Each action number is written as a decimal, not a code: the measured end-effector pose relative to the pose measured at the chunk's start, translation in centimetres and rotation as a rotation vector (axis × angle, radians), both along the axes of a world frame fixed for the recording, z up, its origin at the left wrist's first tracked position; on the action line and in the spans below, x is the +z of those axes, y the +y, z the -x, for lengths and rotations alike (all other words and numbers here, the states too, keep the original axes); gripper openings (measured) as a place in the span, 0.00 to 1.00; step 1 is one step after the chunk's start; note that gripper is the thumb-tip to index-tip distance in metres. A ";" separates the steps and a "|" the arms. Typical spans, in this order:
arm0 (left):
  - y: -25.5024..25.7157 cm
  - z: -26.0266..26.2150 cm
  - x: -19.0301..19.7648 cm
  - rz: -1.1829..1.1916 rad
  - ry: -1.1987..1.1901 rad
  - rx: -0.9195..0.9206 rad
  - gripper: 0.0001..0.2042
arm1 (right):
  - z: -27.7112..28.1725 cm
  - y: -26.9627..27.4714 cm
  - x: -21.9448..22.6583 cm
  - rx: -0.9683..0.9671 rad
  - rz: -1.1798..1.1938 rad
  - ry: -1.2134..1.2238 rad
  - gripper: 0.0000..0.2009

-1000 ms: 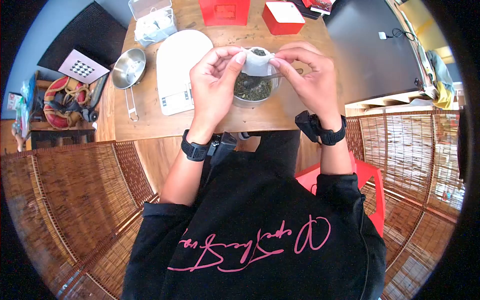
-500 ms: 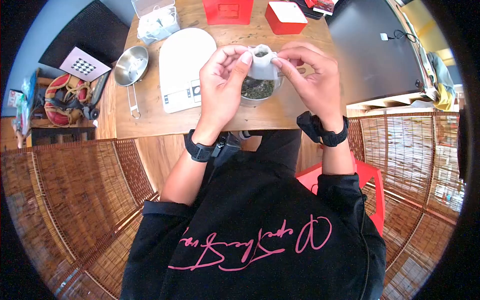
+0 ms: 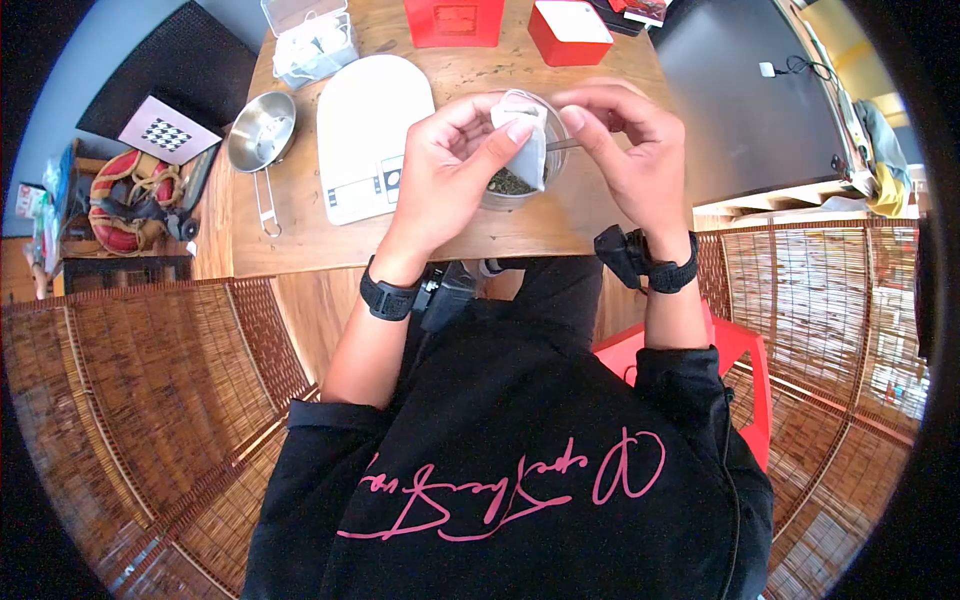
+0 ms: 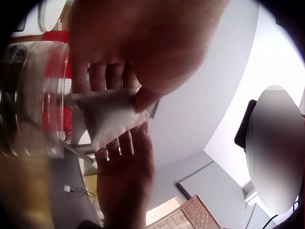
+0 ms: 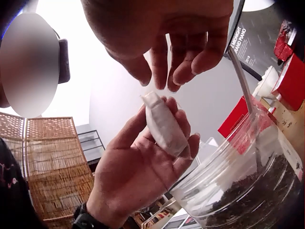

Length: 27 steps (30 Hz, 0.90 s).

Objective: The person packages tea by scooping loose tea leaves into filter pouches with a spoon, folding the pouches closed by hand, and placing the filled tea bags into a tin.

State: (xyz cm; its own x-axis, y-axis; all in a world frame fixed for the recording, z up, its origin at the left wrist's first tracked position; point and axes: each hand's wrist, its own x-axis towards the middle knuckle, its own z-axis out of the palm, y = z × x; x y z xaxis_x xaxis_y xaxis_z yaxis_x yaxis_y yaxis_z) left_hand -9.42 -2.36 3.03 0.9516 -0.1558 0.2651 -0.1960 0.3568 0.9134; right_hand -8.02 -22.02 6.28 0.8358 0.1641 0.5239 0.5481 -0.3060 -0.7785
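Observation:
A filled white tea bag (image 3: 532, 155) is pinched in my left hand (image 3: 455, 165), the thumb across its upper part and the fingers behind. In the right wrist view the tea bag (image 5: 164, 126) looks plump, its top narrowed. My right hand (image 3: 640, 145) is just beside it, thumb and fingers apart, loosely bent and holding nothing; its fingertips hover close to the bag's top. Below both hands stands a clear jar (image 5: 224, 164) of dark dried leaves (image 5: 252, 191), partly hidden by the bag in the head view. A spoon handle (image 5: 241, 78) leans out over the jar's rim.
Left of the jar lies a white kitchen scale (image 3: 370, 110), with a steel pan (image 3: 262, 135) beyond it. A clear box of white items (image 3: 315, 50), a red box (image 3: 455, 22) and a red-and-white box (image 3: 570, 32) stand along the back of the wooden table (image 3: 330, 250).
The bag's mouth was held open by both hands; now the bag is tipped over and only the left hand pinches it. The right fingers have come off it, slightly to the right.

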 end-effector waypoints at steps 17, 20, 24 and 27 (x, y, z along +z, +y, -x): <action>0.1 0.8 0.4 0.049 0.076 -0.275 0.11 | 0.0 -0.1 0.4 0.130 -0.157 0.243 0.06; 0.0 1.0 1.1 0.029 0.089 -0.291 0.09 | 0.0 0.2 1.0 0.196 -0.267 0.258 0.07; 0.7 1.1 1.4 -0.066 0.074 -0.366 0.08 | -0.1 0.2 1.1 0.315 -0.356 0.348 0.09; 0.3 1.8 1.7 -0.211 -0.006 -0.288 0.09 | 0.3 0.2 1.6 0.390 -0.458 0.439 0.09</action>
State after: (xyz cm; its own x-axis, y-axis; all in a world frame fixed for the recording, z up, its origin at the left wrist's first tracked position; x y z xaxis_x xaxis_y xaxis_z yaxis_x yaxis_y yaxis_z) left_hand -11.17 -2.03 4.72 0.8591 -0.4695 0.2038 -0.1203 0.2018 0.9720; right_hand -8.33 -21.83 7.92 0.9098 0.3366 0.2428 0.1600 0.2553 -0.9535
